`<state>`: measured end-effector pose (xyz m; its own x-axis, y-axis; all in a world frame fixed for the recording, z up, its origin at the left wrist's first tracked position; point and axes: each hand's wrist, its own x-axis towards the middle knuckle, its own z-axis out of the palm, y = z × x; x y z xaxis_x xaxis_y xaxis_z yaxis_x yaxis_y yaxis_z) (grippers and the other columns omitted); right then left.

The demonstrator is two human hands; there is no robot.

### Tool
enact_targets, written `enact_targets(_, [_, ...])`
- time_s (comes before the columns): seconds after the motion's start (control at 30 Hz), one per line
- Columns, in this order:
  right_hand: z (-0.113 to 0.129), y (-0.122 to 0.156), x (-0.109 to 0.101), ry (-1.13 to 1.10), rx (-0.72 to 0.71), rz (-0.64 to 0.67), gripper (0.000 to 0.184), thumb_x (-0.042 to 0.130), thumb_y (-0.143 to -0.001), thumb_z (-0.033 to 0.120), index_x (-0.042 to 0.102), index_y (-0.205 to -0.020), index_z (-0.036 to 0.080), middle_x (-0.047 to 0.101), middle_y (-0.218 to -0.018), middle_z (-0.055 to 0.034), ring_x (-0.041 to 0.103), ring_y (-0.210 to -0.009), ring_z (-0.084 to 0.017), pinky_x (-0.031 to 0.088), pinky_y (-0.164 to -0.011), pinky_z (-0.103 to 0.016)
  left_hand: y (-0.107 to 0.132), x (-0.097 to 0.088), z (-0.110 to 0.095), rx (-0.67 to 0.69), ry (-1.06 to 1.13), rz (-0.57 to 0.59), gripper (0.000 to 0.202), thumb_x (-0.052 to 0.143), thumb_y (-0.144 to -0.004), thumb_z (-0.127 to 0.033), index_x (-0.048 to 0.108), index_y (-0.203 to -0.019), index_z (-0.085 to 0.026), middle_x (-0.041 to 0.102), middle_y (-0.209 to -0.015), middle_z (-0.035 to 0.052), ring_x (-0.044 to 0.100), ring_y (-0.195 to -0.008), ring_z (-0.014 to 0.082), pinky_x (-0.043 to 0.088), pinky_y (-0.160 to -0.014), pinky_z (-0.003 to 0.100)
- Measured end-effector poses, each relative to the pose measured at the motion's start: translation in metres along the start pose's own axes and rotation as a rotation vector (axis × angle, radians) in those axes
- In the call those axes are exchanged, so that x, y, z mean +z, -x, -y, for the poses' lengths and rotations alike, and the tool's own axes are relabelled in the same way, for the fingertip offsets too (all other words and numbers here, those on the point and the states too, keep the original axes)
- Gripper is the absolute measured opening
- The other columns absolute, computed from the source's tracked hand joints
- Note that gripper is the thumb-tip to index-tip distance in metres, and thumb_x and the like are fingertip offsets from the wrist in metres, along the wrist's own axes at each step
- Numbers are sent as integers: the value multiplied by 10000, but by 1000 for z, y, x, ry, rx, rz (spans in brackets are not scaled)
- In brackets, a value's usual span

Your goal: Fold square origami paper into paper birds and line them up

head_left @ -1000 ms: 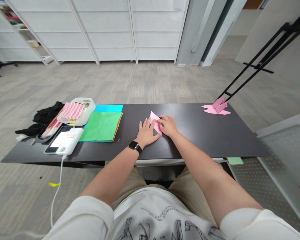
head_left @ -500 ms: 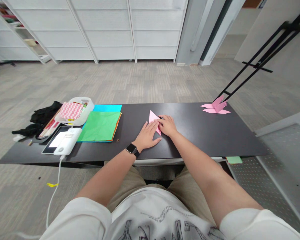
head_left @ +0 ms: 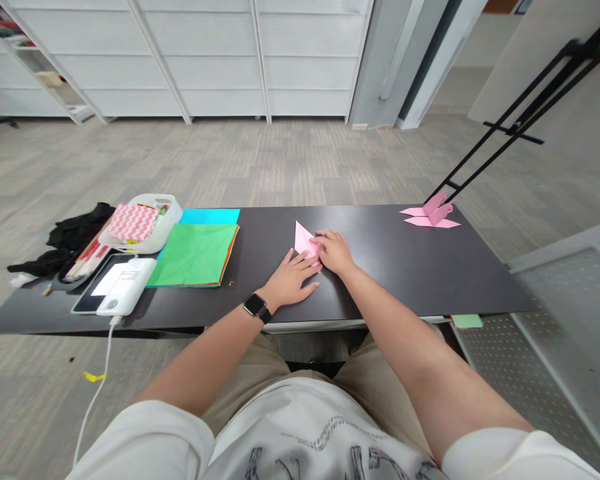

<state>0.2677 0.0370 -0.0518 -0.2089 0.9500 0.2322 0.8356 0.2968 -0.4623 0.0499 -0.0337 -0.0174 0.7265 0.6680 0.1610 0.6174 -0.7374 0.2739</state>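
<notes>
A folded pink paper lies on the black table in front of me, its point toward the far edge. My left hand rests flat beside it with fingers spread, the fingertips pressing the paper's near edge. My right hand is curled over the paper's right side, fingers bent and pressing a fold down. A smartwatch is on my left wrist.
A stack of coloured sheets, green on top, lies to the left. Further left are a white tray with patterned paper, a phone and white power bank with cable, and a black cloth. A finished pink origami piece sits at the far right.
My left hand has turned and slid so its fingers point right toward the paper. My right hand stays on the fold. The view has drifted slightly to the right.
</notes>
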Motion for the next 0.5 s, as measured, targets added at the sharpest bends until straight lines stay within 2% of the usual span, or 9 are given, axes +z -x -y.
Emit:
enact_targets(0.13, [0,0,0,1,-4,-13,479,493,-980,137,801,-1285,340,668,-1492,-47,542,-1427,-275,269,-1315,-612,4,-3,0,53,13,31,479,537,-1081,-456,647,-1524,-312,546,-1665,59,402,-1616,308,196,-1383,595])
enact_targets(0.3, [2,1,-3,4,6,-3,479,469,-989,146,800,-1280,332,669,-1495,-42,544,-1430,-272,258,-1323,-605,5,-3,1,61,-1,31,461,522,-1090,-473,669,-1498,-315,556,-1654,67,423,-1601,319,214,-1369,616])
enact_targets(0.5, [7,4,-8,25,-1,-14,496,477,-980,168,740,-1388,267,647,-1505,-108,536,-1431,-291,311,-1303,-558,5,-7,-2,52,37,32,480,523,-1090,-480,633,-1526,-311,584,-1629,64,430,-1599,309,217,-1374,603])
